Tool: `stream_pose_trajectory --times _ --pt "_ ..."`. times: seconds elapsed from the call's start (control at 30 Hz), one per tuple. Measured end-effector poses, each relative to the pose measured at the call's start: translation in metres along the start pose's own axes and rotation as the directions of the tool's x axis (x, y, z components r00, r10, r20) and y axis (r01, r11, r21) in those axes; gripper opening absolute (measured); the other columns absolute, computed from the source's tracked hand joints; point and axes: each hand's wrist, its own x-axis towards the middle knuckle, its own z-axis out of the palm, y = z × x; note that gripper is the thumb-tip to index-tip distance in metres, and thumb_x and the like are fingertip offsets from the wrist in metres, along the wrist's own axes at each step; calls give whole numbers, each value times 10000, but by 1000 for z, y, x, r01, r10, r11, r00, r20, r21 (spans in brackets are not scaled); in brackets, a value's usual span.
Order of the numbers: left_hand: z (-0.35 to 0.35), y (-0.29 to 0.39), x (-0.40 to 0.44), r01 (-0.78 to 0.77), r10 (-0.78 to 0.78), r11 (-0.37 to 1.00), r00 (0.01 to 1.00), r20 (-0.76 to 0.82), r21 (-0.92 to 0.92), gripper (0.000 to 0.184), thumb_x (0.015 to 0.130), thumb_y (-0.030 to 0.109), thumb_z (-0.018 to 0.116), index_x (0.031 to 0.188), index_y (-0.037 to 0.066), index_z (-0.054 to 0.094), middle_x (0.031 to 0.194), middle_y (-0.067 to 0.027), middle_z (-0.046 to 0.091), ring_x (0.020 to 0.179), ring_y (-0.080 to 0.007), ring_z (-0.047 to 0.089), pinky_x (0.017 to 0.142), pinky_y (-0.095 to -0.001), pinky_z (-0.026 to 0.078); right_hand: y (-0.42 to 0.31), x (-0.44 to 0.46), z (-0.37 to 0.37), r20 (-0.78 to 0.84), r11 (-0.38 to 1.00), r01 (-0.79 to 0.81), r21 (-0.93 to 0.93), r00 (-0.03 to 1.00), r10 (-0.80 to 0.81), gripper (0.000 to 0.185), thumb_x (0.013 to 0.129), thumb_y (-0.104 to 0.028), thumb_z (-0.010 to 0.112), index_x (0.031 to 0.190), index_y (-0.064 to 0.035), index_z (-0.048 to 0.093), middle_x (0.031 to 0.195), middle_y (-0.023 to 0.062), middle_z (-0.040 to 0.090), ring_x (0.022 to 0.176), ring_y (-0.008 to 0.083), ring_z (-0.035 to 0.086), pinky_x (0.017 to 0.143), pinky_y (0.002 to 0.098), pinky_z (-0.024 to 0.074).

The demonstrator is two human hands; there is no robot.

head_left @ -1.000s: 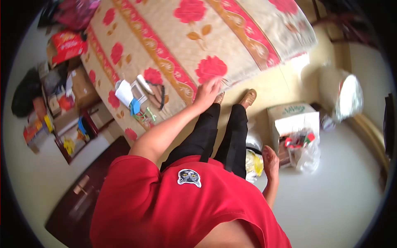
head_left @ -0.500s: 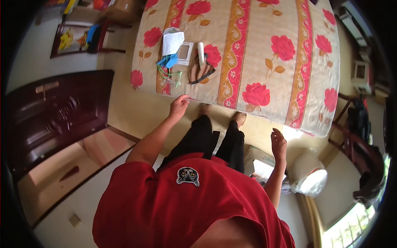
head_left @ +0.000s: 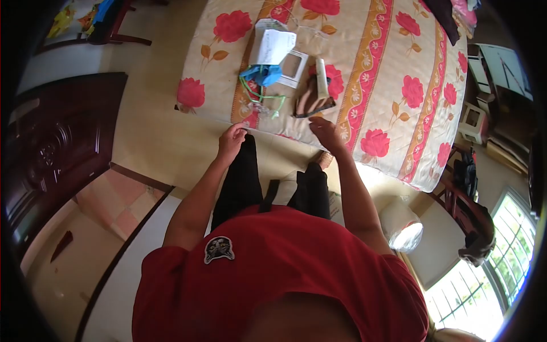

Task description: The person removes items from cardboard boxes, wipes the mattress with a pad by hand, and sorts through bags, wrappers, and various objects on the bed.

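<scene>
My left hand [head_left: 231, 142] is at the near edge of the bed, thumb and fingertips pinched together against the edge; what they hold, if anything, is too small to make out. Over the same edge, further right, reaches my right hand [head_left: 327, 134], its fingers loosely stretched and holding nothing visible. Just beyond it lies a brown item with a dark border [head_left: 312, 104], with a pale roll-shaped stick [head_left: 322, 78] on top. Left of these are a white box with a window [head_left: 294, 67], a white paper packet [head_left: 274, 47], a blue crumpled piece [head_left: 263, 75] and green strings [head_left: 274, 101].
A rose-patterned cover [head_left: 359, 74] spreads over the bed. A dark carved door [head_left: 62, 148] stands at left. On the right are a white plastic-wrapped bundle [head_left: 401, 225], a chair with dark clothes [head_left: 470, 216] and a barred window [head_left: 484, 279].
My right hand has risen from beside my body, moving up and left to the bed edge. My left hand stays near the edge. The view has shifted, bringing more window into sight.
</scene>
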Motion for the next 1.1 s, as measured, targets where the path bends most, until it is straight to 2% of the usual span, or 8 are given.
stream_pose_trajectory --times 0.13,0.33,0.5,0.6,0.8,0.97,1.0,1.1 --pt "-62 12 28 21 -21 1000 1000 6 -6 284 855 170 576 1116 60 555 859 -19 620 689 -80 568 599 -212 454 -53 34 40 219 821 -395 411 917 332 366 858 -228 564 1160 -23 535 968 53 622 766 127 604 616 260 477" --pt "-109 1 80 18 -19 999 999 -38 -37 263 843 125 569 1087 26 562 816 -23 603 675 -67 531 602 -220 447 -59 115 39 -28 772 -383 507 888 459 400 807 -209 616 1146 -14 532 944 77 614 732 140 593 600 258 482" --pt "-105 4 92 27 -27 991 1000 1 -129 270 848 107 573 1108 35 550 849 -9 596 739 -70 538 632 -217 448 -51 230 46 -483 936 -170 -309 876 0 754 644 -313 743 1271 -65 406 1017 188 599 915 333 593 777 413 484" --pt "-92 12 94 105 -89 968 993 79 -227 334 844 219 611 1152 120 530 931 10 589 730 -88 553 622 -217 430 -118 267 28 -318 923 -272 -274 931 180 903 660 -408 729 1376 -215 215 1183 241 496 1095 361 504 889 444 427" --pt "-47 71 118 375 -264 839 914 307 -395 553 829 303 633 1287 133 374 1143 -51 495 940 -175 536 744 -312 468 -137 283 43 -111 810 -205 -550 979 172 404 745 -443 638 1036 -172 566 1072 89 604 995 314 582 798 433 475" --pt "-25 90 151 522 -185 175 850 493 -835 548 830 335 613 1258 88 376 1245 -123 434 1102 -331 460 859 -500 453 -144 191 92 28 870 336 -361 936 -350 121 744 -206 627 805 -111 582 856 53 598 759 267 616 588 377 496" --pt "-21 77 164 525 -168 -57 833 527 -849 448 802 329 655 1106 69 455 972 -90 556 901 -252 557 774 -463 487 -142 175 103 9 800 493 -341 853 -522 98 736 -157 623 776 -95 559 818 48 583 723 271 605 586 376 493" --pt "-29 59 166 325 -205 328 941 269 -887 334 802 37 516 1127 23 444 925 -98 584 771 -229 604 659 -385 528 -140 179 97 176 792 610 29 776 -605 212 745 -162 643 951 -133 604 842 57 593 730 280 602 603 386 491"
